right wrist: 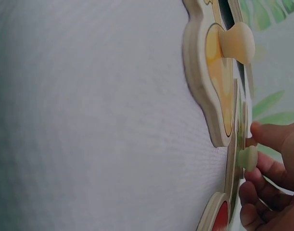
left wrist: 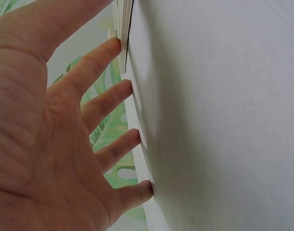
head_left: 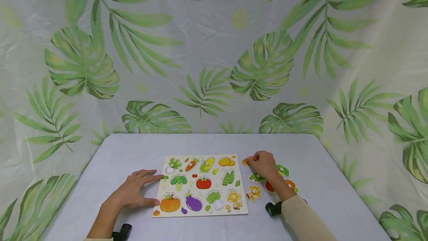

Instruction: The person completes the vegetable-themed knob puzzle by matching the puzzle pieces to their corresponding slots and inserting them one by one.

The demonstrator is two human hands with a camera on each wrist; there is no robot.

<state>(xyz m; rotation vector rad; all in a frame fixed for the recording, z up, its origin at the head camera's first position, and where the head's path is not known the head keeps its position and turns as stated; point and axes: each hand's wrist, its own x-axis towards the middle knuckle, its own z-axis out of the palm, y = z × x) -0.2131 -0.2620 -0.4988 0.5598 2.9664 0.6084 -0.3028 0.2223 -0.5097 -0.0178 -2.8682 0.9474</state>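
Observation:
The left hand (head_left: pixel 135 189) lies with spread fingers at the left edge of a wooden vegetable puzzle board (head_left: pixel 219 185). In the left wrist view its straight index finger (left wrist: pixel 101 57) touches the board's side. Beyond the board's top right corner, the right hand (head_left: pixel 266 164) pinches a yellow-orange puzzle piece (head_left: pixel 245 161), mostly covered by the fingertips. In the right wrist view the thumb and fingers (right wrist: pixel 274 137) are just beyond a green piece's knob (right wrist: pixel 248 158). Turnip (head_left: pixel 172 166), carrot (head_left: pixel 191 165) and corn (head_left: pixel 207 164) pieces with knobs sit in the board.
Loose pieces lie right of the board: a mushroom (head_left: pixel 253 193), a green vegetable (head_left: pixel 256 177), a broccoli (head_left: pixel 282 170), a red piece (head_left: pixel 269 186) and others partly under the right forearm. A white cloth covers the table (head_left: pixel 133 151); a leaf-patterned curtain (head_left: pixel 207 47) hangs behind.

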